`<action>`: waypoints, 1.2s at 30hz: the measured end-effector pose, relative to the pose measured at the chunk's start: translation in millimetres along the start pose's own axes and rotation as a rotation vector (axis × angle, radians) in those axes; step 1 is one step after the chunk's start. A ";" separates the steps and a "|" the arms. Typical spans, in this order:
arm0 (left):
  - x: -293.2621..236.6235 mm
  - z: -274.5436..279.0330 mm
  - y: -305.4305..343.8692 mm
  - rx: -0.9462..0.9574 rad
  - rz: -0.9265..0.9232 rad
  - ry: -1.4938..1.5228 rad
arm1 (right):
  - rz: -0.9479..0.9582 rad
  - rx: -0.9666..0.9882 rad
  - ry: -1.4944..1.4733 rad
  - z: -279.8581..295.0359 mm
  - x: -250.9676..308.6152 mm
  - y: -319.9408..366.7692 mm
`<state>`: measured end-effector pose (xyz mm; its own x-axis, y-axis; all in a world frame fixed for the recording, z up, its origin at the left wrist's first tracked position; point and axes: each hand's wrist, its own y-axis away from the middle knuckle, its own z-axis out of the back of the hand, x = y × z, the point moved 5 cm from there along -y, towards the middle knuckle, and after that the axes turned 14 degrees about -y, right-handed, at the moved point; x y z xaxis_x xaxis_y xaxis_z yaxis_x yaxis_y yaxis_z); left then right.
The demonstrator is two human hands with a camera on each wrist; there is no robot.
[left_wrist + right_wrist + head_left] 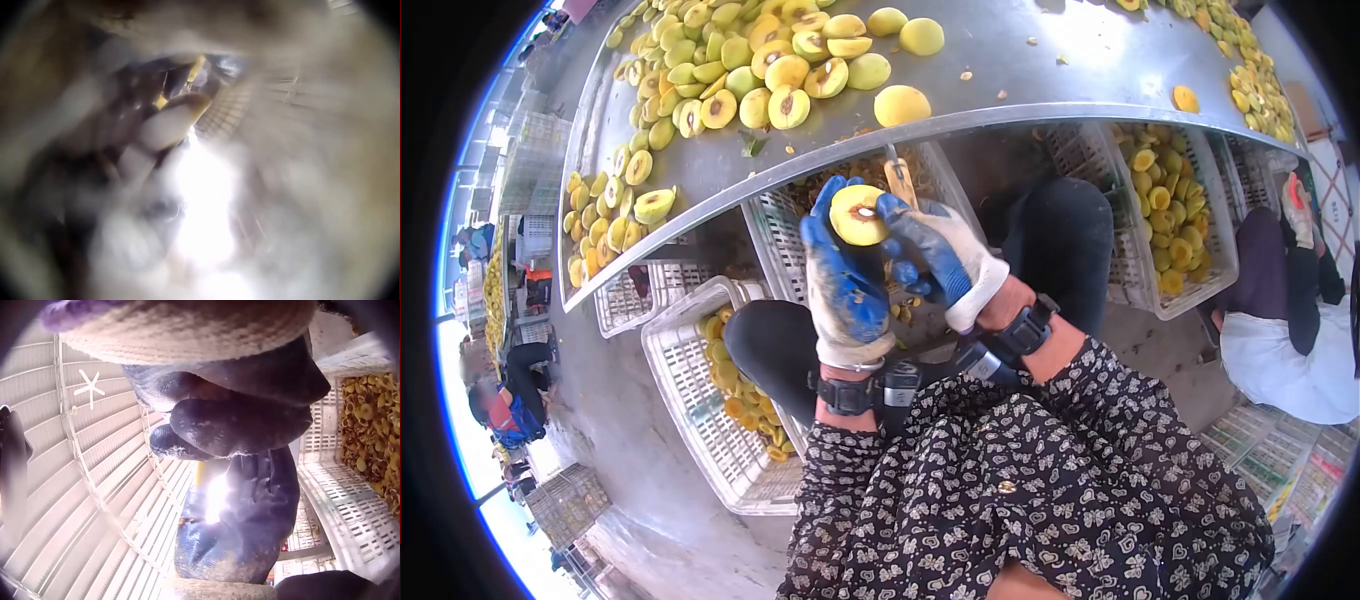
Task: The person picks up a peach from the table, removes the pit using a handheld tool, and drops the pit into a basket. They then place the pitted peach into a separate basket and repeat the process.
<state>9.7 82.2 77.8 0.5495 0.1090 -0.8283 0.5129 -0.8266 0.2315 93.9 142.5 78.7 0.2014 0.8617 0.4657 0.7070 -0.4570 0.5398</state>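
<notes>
I hold a cut yellow fruit (856, 222) between my two gloved hands, its brown-centred face turned up towards me. My left hand (847, 285) grips it from the left, with blue fingers reaching up along that side. My right hand (945, 250) pinches at its right edge, a fingertip at the rim of the cut face and the other fingers curled just below. The left wrist view is too blurred to add anything.

Just beyond my right fingers stands a wooden piece (899, 180); I cannot tell whether I'm gripping it. My hands are near each other between my knees, short of the metal bench (1050, 85), where a fruit heap (788, 107) lies beyond my left hand. A left crate (700, 430) of fruit sits beside my left knee, and a right crate (1128, 280), also holding fruit, lies well to the right of my right hand.
</notes>
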 end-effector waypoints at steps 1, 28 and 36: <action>5.3 6.0 -2.0 -0.152 0.006 -0.118 | -0.026 -0.048 -0.088 1.3 -8.9 0.0; 19.9 60.5 -9.2 -0.217 0.154 -0.144 | 0.388 0.163 1.656 10.6 -38.2 27.0; 20.9 48.2 -16.7 -0.073 0.275 -0.178 | -0.421 0.211 0.545 28.1 -59.3 21.8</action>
<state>-19.2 71.6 32.1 0.5536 -0.2155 -0.8044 0.4114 -0.7691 0.4892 116.4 87.6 43.2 -0.4451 0.6975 0.5616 0.7775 -0.0102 0.6288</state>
